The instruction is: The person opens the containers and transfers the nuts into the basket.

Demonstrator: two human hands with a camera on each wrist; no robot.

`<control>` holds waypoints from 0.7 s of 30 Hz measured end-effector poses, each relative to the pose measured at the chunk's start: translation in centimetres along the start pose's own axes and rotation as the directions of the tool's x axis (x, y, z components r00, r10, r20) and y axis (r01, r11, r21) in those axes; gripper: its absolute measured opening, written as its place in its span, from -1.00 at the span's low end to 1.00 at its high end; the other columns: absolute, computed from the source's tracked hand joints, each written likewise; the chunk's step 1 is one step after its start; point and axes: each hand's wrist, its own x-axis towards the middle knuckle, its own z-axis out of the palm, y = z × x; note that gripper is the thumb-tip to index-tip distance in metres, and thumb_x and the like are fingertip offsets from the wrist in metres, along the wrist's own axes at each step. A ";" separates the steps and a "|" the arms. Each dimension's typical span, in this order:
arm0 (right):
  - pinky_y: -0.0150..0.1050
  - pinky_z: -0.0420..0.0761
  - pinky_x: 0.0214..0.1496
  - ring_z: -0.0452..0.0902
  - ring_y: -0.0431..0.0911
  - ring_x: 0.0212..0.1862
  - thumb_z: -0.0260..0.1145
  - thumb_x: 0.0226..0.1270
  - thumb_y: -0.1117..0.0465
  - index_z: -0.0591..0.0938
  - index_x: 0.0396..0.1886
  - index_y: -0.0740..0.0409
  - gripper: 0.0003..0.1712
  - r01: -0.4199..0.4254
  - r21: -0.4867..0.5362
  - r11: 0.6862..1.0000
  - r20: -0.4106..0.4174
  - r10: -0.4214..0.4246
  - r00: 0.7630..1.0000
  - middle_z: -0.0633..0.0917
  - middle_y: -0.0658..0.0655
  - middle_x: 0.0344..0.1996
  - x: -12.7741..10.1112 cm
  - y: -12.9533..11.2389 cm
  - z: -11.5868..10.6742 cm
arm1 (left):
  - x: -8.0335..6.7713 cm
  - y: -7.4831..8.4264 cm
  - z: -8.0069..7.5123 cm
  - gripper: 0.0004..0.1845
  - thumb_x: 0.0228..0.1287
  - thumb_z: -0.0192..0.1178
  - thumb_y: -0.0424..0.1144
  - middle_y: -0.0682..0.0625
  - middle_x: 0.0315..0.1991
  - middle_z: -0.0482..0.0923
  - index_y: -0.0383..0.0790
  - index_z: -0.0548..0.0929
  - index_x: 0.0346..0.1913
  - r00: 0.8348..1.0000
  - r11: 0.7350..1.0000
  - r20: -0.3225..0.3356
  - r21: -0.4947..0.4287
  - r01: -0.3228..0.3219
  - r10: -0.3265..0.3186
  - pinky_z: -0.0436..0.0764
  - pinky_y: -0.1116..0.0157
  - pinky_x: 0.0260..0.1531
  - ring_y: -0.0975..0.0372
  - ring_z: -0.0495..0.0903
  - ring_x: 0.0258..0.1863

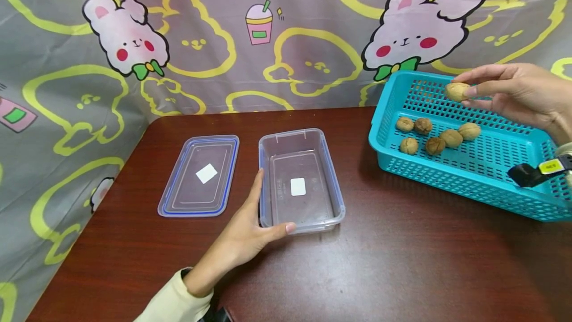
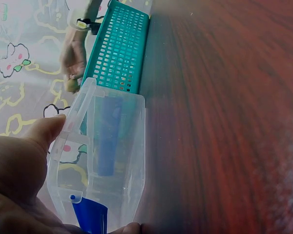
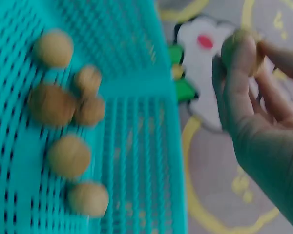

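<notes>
My right hand (image 1: 523, 91) pinches a walnut (image 1: 457, 92) between thumb and fingertips, raised over the back part of a turquoise basket (image 1: 447, 175). In the right wrist view the same walnut (image 3: 241, 48) shows blurred at the fingertips. Several more walnuts (image 1: 451, 138) lie on the basket's floor, toward its left end. My left hand (image 1: 246, 235) holds a clear plastic container (image 1: 313, 215) by its near left corner, thumb over the near rim and fingers along the left side. The container stands upright without a lid, a white square in its bottom.
A clear lid (image 1: 196, 195) with a blue seal and a white square lies flat left of the container. Beneath everything is a dark reddish-brown table (image 1: 380, 262). A patterned cloth (image 1: 313, 63) hangs behind the table and along its left side.
</notes>
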 end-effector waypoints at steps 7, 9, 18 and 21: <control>-0.40 0.71 -0.04 0.64 -0.36 0.06 0.04 0.64 0.46 0.78 0.12 -0.03 -0.53 -0.112 -0.416 0.902 0.051 0.146 0.988 0.71 -0.29 0.06 -0.3 1.7 -3.5 | 0.1 -0.1 0.0 0.41 0.12 0.60 0.01 -0.18 0.68 0.06 0.13 -0.33 0.72 1.000 1.000 0.002 0.004 -0.004 0.004 0.17 -0.14 0.59 -0.03 0.21 0.60; -0.35 0.75 0.00 0.70 -0.30 0.03 0.02 0.64 0.47 0.78 0.11 -0.11 -0.49 -0.124 -0.439 0.890 0.128 0.198 0.972 0.73 -0.30 0.04 -0.4 2.1 -4.2 | 0.1 -0.1 0.0 0.41 0.12 0.60 0.01 -0.18 0.68 0.07 0.13 -0.33 0.72 1.000 1.000 0.003 0.008 -0.004 0.004 0.17 -0.14 0.59 -0.03 0.20 0.60; -0.26 0.76 0.11 0.75 -0.24 0.02 0.05 0.67 0.38 0.77 0.00 -0.45 -0.43 -0.271 -0.557 0.785 0.276 0.482 0.831 0.69 -0.42 0.00 -0.3 2.9 -4.9 | 0.0 0.0 0.0 0.39 0.14 0.59 0.03 -0.22 0.67 0.08 0.06 -0.32 0.73 1.000 0.999 -0.003 0.028 -0.028 0.028 0.21 -0.19 0.56 -0.08 0.21 0.60; -0.27 0.75 0.13 0.75 -0.23 0.02 0.06 0.67 0.36 0.76 0.00 -0.45 -0.45 -0.301 -0.573 0.762 0.292 0.533 0.794 0.64 -0.48 0.01 -0.2 3.1 -4.8 | 0.0 0.0 0.0 0.39 0.15 0.58 0.01 -0.24 0.67 0.08 0.03 -0.31 0.73 0.999 0.999 -0.004 0.023 -0.040 0.040 0.21 -0.20 0.56 -0.09 0.22 0.59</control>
